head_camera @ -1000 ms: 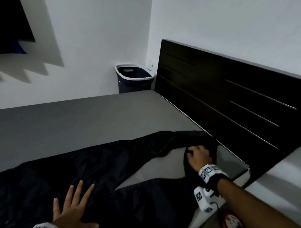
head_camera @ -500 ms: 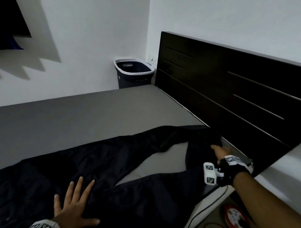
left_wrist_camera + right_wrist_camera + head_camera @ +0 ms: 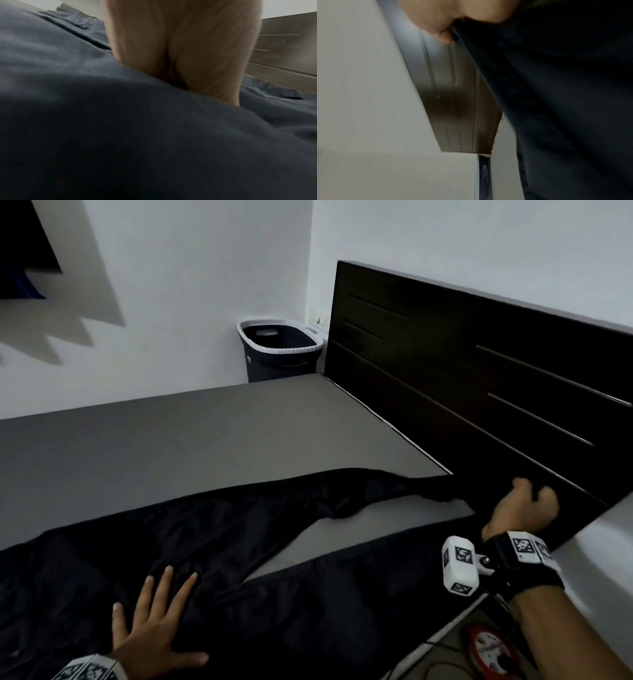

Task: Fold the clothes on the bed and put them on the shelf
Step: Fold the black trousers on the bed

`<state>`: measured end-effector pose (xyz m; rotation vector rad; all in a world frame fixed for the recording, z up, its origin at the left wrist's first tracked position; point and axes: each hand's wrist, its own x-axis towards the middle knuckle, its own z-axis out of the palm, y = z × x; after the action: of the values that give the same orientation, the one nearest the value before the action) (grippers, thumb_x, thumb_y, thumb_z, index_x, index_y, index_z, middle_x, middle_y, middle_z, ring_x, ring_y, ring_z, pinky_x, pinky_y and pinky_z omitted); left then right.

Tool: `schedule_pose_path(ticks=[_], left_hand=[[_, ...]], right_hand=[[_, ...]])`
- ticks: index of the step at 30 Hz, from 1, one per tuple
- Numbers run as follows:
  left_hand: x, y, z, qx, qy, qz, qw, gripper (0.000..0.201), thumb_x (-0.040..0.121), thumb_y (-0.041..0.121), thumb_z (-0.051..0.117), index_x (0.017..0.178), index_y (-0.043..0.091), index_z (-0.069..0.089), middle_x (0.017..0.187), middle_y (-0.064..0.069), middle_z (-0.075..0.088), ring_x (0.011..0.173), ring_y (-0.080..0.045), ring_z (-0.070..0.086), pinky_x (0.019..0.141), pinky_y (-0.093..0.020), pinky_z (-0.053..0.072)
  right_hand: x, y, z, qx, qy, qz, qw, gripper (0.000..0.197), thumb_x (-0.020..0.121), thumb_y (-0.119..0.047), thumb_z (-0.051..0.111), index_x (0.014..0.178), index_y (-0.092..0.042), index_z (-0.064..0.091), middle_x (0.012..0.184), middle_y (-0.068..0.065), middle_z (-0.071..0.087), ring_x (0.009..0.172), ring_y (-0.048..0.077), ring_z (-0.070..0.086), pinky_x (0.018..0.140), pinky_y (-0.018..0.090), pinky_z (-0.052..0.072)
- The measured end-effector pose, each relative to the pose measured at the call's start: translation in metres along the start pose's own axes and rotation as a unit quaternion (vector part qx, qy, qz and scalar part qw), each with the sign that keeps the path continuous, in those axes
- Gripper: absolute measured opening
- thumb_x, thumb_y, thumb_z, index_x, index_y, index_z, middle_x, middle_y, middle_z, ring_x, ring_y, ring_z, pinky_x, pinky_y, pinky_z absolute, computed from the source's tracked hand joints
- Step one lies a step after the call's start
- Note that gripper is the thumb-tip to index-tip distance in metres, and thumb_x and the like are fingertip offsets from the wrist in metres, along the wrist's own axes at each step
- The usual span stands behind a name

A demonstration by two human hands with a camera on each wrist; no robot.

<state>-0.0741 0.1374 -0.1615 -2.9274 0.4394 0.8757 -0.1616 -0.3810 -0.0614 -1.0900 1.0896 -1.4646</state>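
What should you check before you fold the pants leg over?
1. Left hand flat on the black pants, pinning them: ok.
2. Right hand holds the leg end, fingers pinching cloth: ok.
3. Pants lying smooth: not ok, wrinkles near the crotch.
4. Both legs lined up: not ok, they spread apart on the grey bed.
5. Held leg clear of the headboard: cannot tell.

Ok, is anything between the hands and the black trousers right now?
Nothing visible. The left hand rests flat on the black trousers, and the right hand already grips a leg end by the headboard.
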Motion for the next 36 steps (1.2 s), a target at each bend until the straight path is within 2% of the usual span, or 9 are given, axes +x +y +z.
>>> schedule_pose_path(ticks=[2,4,11,19,22,25,28,33,36], left_hand=[[0.001,0.0,0.0,-0.002,0.001,0.0,1.0,0.144,0.037,0.099,0.048,0.132,0.038,-0.042,0.139,0.011,-0.051,0.146,-0.024,-0.027,0.116,-0.06,0.0],[0.0,0.0,0.001,-0.004,0.01,-0.001,1.0,0.14,0.047,0.095,0.052,0.132,0.037,-0.043,0.145,0.008,-0.048,0.146,-0.025,-0.027,0.116,-0.06,0.0],[-0.008,0.002,-0.011,-0.012,-0.015,-0.003,1.0,0.152,0.013,0.106,0.023,0.131,0.038,-0.045,0.138,0.009,-0.052,0.146,-0.023,-0.028,0.117,-0.059,0.0],[0.0,-0.004,0.0,-0.027,0.047,0.028,0.998,0.16,0.007,0.108,0.019,0.146,0.041,-0.026,0.16,0.009,-0.018,0.148,-0.021,0.001,0.109,-0.069,0.017],[0.007,-0.017,0.018,-0.065,0.059,0.041,0.995,0.135,0.031,0.109,0.032,0.149,0.044,0.027,0.148,-0.004,0.045,0.13,-0.028,0.044,0.078,-0.074,0.04],[0.01,-0.021,0.005,-0.004,0.113,0.113,0.987,0.087,0.072,0.082,0.049,0.138,0.07,-0.007,0.163,-0.016,0.005,0.146,-0.027,-0.002,0.097,-0.081,0.01],[0.013,-0.013,0.029,-0.076,0.08,0.038,0.993,0.126,0.043,0.068,0.068,0.149,0.055,0.002,0.156,-0.002,0.033,0.136,-0.026,0.033,0.101,-0.067,0.027],[0.006,-0.012,0.055,-0.026,0.25,0.083,0.964,0.063,0.094,0.048,0.024,0.154,0.032,0.018,0.156,-0.002,0.029,0.12,-0.017,0.056,0.107,-0.044,0.038],[0.01,0.003,0.044,-0.075,0.266,0.046,0.96,0.056,0.1,0.028,-0.001,0.151,0.044,0.014,0.162,0.007,0.014,0.131,-0.03,0.042,0.115,-0.053,0.014]], right_hand=[[-0.003,-0.002,0.005,-0.08,-0.025,-0.142,0.986,0.04,0.086,-0.018,0.056,0.116,0.008,0.053,0.136,0.021,0.047,0.114,0.022,0.05,0.097,0.01,0.036],[0.004,0.015,0.014,-0.204,-0.114,-0.214,0.948,0.038,0.093,-0.025,0.054,0.119,0.002,0.054,0.147,0.019,0.038,0.133,0.031,0.04,0.111,0.027,0.028],[0.027,0.108,0.0,-0.59,-0.465,-0.04,0.659,0.074,0.093,-0.056,0.047,0.154,-0.024,0.018,0.159,0.014,0.021,0.143,0.043,0.021,0.117,0.052,0.019],[0.007,0.081,0.025,-0.529,-0.391,-0.3,0.691,0.032,0.093,-0.032,0.058,0.12,-0.018,0.066,0.126,0.01,0.058,0.12,0.035,0.05,0.096,0.048,0.038],[-0.001,0.083,0.058,-0.592,-0.47,-0.281,0.592,0.051,0.086,-0.045,0.067,0.131,-0.024,0.057,0.132,0.005,0.055,0.123,0.028,0.05,0.101,0.044,0.039],[-0.002,0.086,0.084,-0.631,-0.494,-0.282,0.527,0.037,0.084,-0.042,0.07,0.118,-0.029,0.061,0.123,0.002,0.063,0.111,0.025,0.06,0.096,0.036,0.045],[0.003,0.082,0.104,-0.632,-0.511,-0.272,0.515,0.014,0.083,-0.02,0.066,0.083,-0.03,0.056,0.104,0.004,0.068,0.093,0.027,0.064,0.08,0.028,0.05],[0.006,0.071,0.119,-0.594,-0.414,-0.378,0.577,0.012,0.081,-0.01,0.056,0.076,-0.014,0.046,0.082,0.016,0.063,0.072,0.034,0.061,0.057,0.032,0.044],[0.007,0.07,0.13,-0.567,-0.378,-0.34,0.648,0.01,0.087,-0.012,0.051,0.083,-0.012,0.043,0.077,0.02,0.062,0.069,0.037,0.061,0.057,0.035,0.047]])
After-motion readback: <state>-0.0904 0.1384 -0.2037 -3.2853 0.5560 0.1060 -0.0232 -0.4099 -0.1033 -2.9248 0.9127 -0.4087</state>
